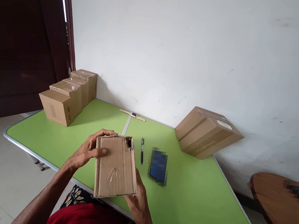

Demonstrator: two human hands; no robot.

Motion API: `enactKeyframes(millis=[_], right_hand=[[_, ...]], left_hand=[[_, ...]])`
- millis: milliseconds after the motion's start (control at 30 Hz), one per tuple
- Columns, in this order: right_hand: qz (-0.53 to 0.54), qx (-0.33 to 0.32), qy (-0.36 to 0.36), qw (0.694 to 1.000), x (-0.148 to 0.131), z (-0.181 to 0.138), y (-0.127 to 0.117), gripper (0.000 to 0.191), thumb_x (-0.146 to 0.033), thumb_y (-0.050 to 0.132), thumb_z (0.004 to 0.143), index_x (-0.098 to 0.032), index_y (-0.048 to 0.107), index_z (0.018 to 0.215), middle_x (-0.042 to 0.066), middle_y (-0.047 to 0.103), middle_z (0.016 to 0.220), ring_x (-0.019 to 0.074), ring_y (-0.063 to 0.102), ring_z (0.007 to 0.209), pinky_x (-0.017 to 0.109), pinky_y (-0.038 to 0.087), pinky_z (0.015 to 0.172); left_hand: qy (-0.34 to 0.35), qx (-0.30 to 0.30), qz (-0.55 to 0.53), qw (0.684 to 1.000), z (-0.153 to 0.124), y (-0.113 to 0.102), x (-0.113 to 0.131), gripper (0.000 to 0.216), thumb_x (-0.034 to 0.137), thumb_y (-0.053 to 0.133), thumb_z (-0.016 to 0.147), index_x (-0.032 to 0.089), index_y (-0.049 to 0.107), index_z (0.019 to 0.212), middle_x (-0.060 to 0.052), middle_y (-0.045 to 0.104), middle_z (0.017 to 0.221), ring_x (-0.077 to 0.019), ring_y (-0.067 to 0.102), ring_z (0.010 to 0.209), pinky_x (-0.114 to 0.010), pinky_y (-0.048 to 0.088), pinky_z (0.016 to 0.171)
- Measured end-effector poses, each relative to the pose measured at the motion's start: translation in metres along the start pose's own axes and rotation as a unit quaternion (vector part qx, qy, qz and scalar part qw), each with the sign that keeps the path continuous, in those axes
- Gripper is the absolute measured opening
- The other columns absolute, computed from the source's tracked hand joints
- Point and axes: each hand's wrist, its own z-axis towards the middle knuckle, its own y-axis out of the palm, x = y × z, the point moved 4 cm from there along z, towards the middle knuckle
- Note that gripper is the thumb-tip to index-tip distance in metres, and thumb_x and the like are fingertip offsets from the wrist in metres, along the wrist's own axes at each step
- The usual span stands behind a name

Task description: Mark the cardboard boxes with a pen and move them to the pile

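A small flat cardboard box (115, 166) with a strip of clear tape is held up over the near edge of the green table (51, 135). My left hand (88, 151) grips its left side, thumb on top and fingers curled over the far edge. Below the box's right corner, my right hand (138, 199) supports it, fingers partly hidden behind it. A black pen (142, 150) and a dark phone (158, 166) lie on the table just right of the box.
A row of three small cardboard boxes (66, 96) stands at the table's far left. A larger box (207, 133) leans against the white wall at the right. A wristwatch (133, 115) lies by the wall. A brown wooden chair (280, 208) is at the right.
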Motion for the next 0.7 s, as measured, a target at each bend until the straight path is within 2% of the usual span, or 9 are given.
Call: enactKeyframes(millis=[67,100,200,300,367,433,500,567,700], right_hand=[[0.042,-0.051,0.000,0.998,-0.018,-0.002,-0.005,0.065,-0.064,0.071,0.089,-0.035,0.064,0.147,0.008,0.058,0.158,0.0392,0.054,0.145,0.053,0.050,0.115],[0.063,-0.055,0.001,0.997,-0.028,-0.002,-0.007,0.063,-0.066,0.065,0.092,-0.036,0.064,0.147,0.007,0.056,0.160,0.0390,0.050,0.148,0.055,0.047,0.118],[0.046,0.002,0.000,0.999,-0.058,0.002,-0.008,0.058,-0.064,0.054,0.099,-0.033,0.064,0.147,0.007,0.058,0.158,0.0352,0.050,0.149,0.053,0.045,0.120],[-0.060,0.065,-0.039,0.995,-0.085,0.008,0.007,0.047,-0.055,0.059,0.101,-0.029,0.070,0.138,0.009,0.067,0.148,0.0306,0.062,0.137,0.044,0.053,0.111],[-0.115,0.101,-0.079,0.985,-0.096,0.009,0.020,0.037,-0.049,0.059,0.103,-0.027,0.073,0.130,0.010,0.073,0.136,0.0271,0.069,0.125,0.038,0.057,0.104],[-0.147,0.122,-0.115,0.975,-0.101,0.005,0.032,0.032,-0.042,0.056,0.105,-0.026,0.073,0.127,0.008,0.076,0.127,0.0238,0.072,0.117,0.033,0.058,0.098],[-0.174,0.131,-0.149,0.965,-0.105,-0.001,0.042,0.028,-0.036,0.056,0.105,-0.025,0.072,0.126,0.008,0.077,0.123,0.0216,0.073,0.112,0.030,0.059,0.094],[-0.197,0.131,-0.178,0.955,-0.109,-0.008,0.047,0.027,-0.031,0.056,0.104,-0.023,0.070,0.126,0.008,0.076,0.121,0.0207,0.073,0.111,0.029,0.059,0.093],[-0.219,0.143,-0.179,0.948,-0.118,-0.013,0.049,0.019,-0.029,0.056,0.105,-0.023,0.071,0.114,0.005,0.077,0.104,0.0176,0.074,0.095,0.025,0.059,0.079]], left_hand=[[-0.001,0.003,0.010,1.000,-0.008,-0.002,0.002,0.069,0.047,0.077,0.084,0.029,0.057,0.148,-0.011,0.060,0.146,-0.0360,0.058,0.130,-0.043,0.054,0.101],[-0.003,0.003,0.023,1.000,-0.012,-0.002,0.004,0.070,0.047,0.076,0.084,0.029,0.057,0.150,-0.011,0.059,0.147,-0.0366,0.058,0.130,-0.044,0.054,0.102],[-0.008,-0.004,0.087,0.996,-0.021,0.002,0.016,0.060,0.047,0.074,0.086,0.027,0.066,0.142,-0.012,0.059,0.147,-0.0377,0.061,0.127,-0.047,0.054,0.103],[0.007,0.001,0.171,0.985,-0.026,0.013,0.034,0.048,0.045,0.067,0.091,0.026,0.070,0.135,-0.011,0.064,0.143,-0.0368,0.061,0.131,-0.048,0.050,0.108],[0.020,0.041,0.250,0.967,-0.029,0.020,0.045,0.042,0.044,0.064,0.094,0.026,0.071,0.131,-0.011,0.069,0.139,-0.0354,0.062,0.132,-0.049,0.048,0.109],[0.032,0.107,0.336,0.935,-0.032,0.026,0.055,0.035,0.043,0.065,0.093,0.025,0.074,0.122,-0.011,0.074,0.131,-0.0350,0.066,0.126,-0.050,0.048,0.108],[0.030,0.164,0.398,0.902,-0.035,0.032,0.062,0.032,0.047,0.070,0.090,0.024,0.077,0.111,-0.011,0.078,0.121,-0.0346,0.070,0.117,-0.049,0.051,0.102],[0.013,0.195,0.421,0.885,-0.036,0.036,0.066,0.031,0.050,0.073,0.086,0.024,0.078,0.101,-0.009,0.079,0.110,-0.0320,0.074,0.103,-0.044,0.056,0.091],[-0.003,0.195,0.439,0.877,-0.036,0.046,0.067,0.020,0.041,0.071,0.082,0.024,0.074,0.090,-0.004,0.077,0.095,-0.0253,0.074,0.084,-0.036,0.056,0.074]])
